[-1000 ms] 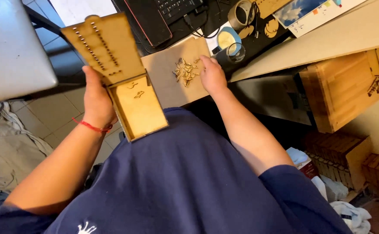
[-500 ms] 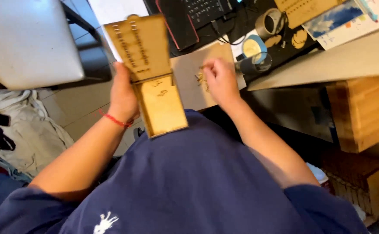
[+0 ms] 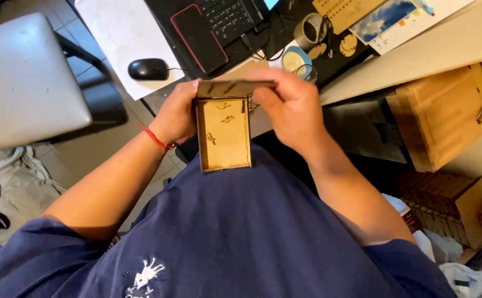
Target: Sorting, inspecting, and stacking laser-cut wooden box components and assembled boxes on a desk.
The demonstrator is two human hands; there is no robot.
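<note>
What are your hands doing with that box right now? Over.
Left hand grips the wooden box side. Right hand pinches its lid edge. Nothing blocking.

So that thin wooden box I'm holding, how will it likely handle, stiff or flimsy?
The thin wooden box looks stiff, since its flat panels keep straight edges. It is probably light: the left hand and right hand hold it by the fingertips. The hinged lid and thin walls may snap if squeezed hard.
</note>
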